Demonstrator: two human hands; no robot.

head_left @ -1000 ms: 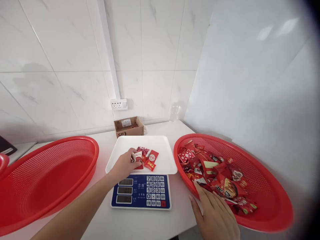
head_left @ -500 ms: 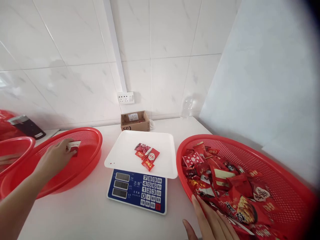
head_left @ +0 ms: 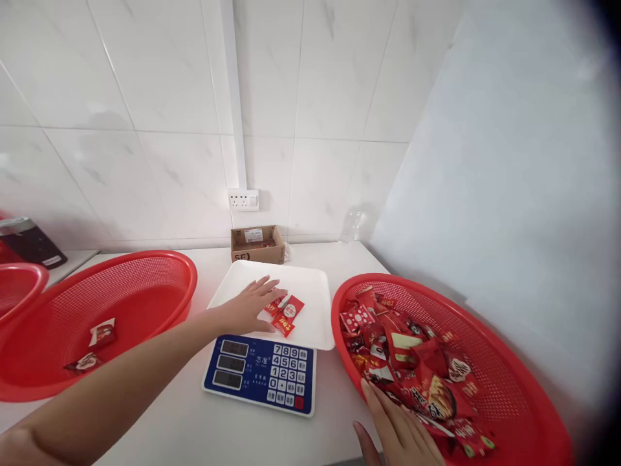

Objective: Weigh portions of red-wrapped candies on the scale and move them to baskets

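My left hand (head_left: 247,305) reaches over the white tray (head_left: 317,291) of a blue-and-white digital scale (head_left: 259,372), fingers spread above several small red snack packets (head_left: 290,312), some partly covered by it. Whether the fingertips touch them I cannot tell. At the lower right, my right hand (head_left: 400,427) lies with fingers stretched out on the near rim of a red basket (head_left: 528,382). That basket holds many red snack packets (head_left: 422,362) of different sizes. In the red basket (head_left: 145,285) on the left lie a red-and-white packet (head_left: 102,332) and a dark red packet (head_left: 83,364).
Behind the scale stands a small cardboard box (head_left: 257,246), below a wall socket (head_left: 243,199). A clear plastic container (head_left: 350,226) is by the wall. Far left are another red basket (head_left: 19,285) and a dark cylindrical container (head_left: 32,243).
My left hand has let go of the red-and-white packet in the left basket and moved right over the scale tray. My right hand stays on the basket rim. The view has shifted slightly.
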